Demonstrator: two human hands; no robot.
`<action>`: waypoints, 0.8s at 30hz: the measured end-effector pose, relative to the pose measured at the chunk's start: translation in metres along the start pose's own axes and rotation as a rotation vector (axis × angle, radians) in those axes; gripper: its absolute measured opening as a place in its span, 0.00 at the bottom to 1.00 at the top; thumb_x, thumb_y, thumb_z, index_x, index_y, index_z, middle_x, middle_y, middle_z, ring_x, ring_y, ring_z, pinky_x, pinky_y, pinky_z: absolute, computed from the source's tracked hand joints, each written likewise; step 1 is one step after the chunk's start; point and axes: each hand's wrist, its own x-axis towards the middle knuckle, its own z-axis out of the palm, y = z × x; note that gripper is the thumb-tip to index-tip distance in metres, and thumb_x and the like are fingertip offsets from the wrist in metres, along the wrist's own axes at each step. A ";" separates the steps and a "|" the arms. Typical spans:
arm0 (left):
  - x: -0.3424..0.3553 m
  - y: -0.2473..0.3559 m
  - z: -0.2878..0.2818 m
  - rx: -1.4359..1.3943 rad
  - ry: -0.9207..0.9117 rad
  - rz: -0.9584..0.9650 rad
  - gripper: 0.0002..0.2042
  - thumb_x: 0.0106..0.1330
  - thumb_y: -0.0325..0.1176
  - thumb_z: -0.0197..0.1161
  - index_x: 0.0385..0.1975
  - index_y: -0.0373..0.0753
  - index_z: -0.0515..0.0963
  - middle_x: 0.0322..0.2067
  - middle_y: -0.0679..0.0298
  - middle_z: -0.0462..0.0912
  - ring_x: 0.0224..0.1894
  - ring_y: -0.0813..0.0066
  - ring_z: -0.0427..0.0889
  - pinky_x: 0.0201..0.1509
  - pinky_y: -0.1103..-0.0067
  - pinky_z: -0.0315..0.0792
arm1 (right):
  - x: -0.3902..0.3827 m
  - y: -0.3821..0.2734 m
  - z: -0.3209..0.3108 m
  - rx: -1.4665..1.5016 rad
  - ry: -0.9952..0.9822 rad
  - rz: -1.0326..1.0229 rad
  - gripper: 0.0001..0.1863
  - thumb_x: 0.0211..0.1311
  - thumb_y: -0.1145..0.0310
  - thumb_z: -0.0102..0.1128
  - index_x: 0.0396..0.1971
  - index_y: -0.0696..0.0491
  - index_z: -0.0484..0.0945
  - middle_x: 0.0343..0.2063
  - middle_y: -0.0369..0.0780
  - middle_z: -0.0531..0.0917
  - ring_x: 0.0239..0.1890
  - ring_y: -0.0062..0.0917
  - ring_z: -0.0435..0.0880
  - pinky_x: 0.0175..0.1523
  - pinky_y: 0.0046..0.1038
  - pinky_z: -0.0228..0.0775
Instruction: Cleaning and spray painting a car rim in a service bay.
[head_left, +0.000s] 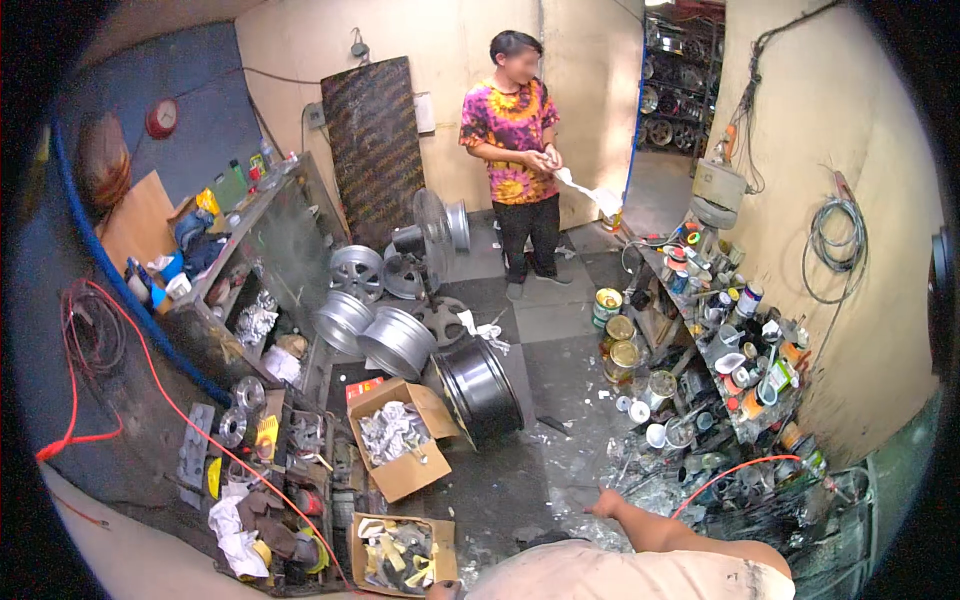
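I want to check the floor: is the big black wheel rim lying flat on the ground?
No, the black wheel rim stands tilted on its edge, beside the open cardboard box of crumpled scraps.

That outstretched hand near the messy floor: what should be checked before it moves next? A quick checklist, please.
1. Right hand empty: cannot tell, too small to see.
2. Left hand visible: not ok, out of view.
3. Grey tiled floor under the hand: not ok, littered with white scraps.
4. Thin orange cable beside the forearm: not ok, very close.
5. Glossy black metal wheel rim steady: cannot tell, it stands on edge.
6. Person in tie-dye shirt: ok, standing well apart.
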 end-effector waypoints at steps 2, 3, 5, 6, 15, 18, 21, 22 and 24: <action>-0.003 -0.014 0.007 -0.049 -0.016 -0.009 0.20 0.69 0.45 0.60 0.49 0.32 0.80 0.47 0.48 0.84 0.46 0.58 0.81 0.49 0.67 0.75 | 0.003 0.015 0.004 -0.040 -0.008 0.071 0.58 0.40 0.40 0.76 0.66 0.64 0.63 0.59 0.59 0.74 0.62 0.47 0.74 0.67 0.37 0.66; -0.008 -0.016 0.009 -0.075 -0.021 -0.018 0.20 0.68 0.45 0.61 0.49 0.32 0.80 0.47 0.48 0.84 0.46 0.58 0.81 0.49 0.67 0.75 | 0.000 0.016 0.001 -0.059 -0.015 0.075 0.58 0.40 0.40 0.76 0.66 0.64 0.63 0.59 0.59 0.74 0.62 0.47 0.74 0.67 0.37 0.66; -0.014 -0.031 0.018 -0.128 -0.025 -0.039 0.20 0.68 0.45 0.61 0.49 0.33 0.80 0.46 0.48 0.84 0.45 0.58 0.81 0.48 0.67 0.75 | -0.007 0.007 -0.005 0.028 -0.009 0.076 0.59 0.41 0.40 0.75 0.67 0.63 0.61 0.60 0.59 0.73 0.63 0.48 0.73 0.67 0.37 0.66; -0.012 -0.030 0.023 -0.151 -0.035 -0.037 0.20 0.68 0.45 0.61 0.49 0.33 0.80 0.46 0.48 0.84 0.45 0.58 0.81 0.48 0.67 0.75 | -0.008 0.007 -0.008 0.013 -0.004 0.085 0.59 0.41 0.40 0.75 0.67 0.63 0.61 0.60 0.59 0.73 0.63 0.48 0.73 0.67 0.37 0.66; 0.037 -0.029 0.015 -0.260 0.039 -0.034 0.19 0.67 0.44 0.62 0.48 0.34 0.81 0.44 0.49 0.85 0.43 0.58 0.81 0.46 0.66 0.74 | 0.043 0.013 -0.048 -0.036 -0.092 0.081 0.56 0.43 0.35 0.71 0.62 0.67 0.67 0.57 0.60 0.75 0.60 0.49 0.76 0.64 0.39 0.68; 0.059 -0.004 -0.008 0.319 -0.219 -0.106 0.20 0.70 0.43 0.56 0.54 0.36 0.76 0.46 0.51 0.83 0.45 0.57 0.80 0.49 0.65 0.75 | 0.085 0.015 -0.069 0.059 -0.042 0.027 0.54 0.41 0.34 0.73 0.58 0.66 0.71 0.55 0.59 0.77 0.58 0.50 0.78 0.63 0.39 0.70; 0.073 0.076 0.012 0.248 -0.111 -0.087 0.23 0.67 0.47 0.59 0.53 0.35 0.78 0.45 0.49 0.84 0.45 0.57 0.82 0.49 0.66 0.75 | 0.126 0.030 -0.106 -0.069 0.094 -0.085 0.56 0.40 0.35 0.74 0.60 0.66 0.68 0.54 0.59 0.77 0.58 0.50 0.77 0.63 0.41 0.70; 0.077 0.099 0.020 0.216 -0.059 -0.084 0.24 0.66 0.48 0.60 0.52 0.34 0.78 0.44 0.48 0.84 0.45 0.58 0.83 0.50 0.66 0.75 | 0.139 0.034 -0.120 -0.042 0.183 -0.107 0.57 0.40 0.35 0.74 0.61 0.66 0.66 0.54 0.58 0.78 0.58 0.51 0.76 0.63 0.42 0.69; 0.101 0.156 0.040 0.189 0.001 -0.040 0.27 0.63 0.52 0.63 0.50 0.33 0.80 0.43 0.47 0.85 0.45 0.59 0.84 0.50 0.67 0.76 | 0.181 0.069 -0.131 0.198 0.604 -0.017 0.59 0.40 0.37 0.75 0.63 0.67 0.62 0.56 0.58 0.77 0.60 0.50 0.75 0.64 0.42 0.69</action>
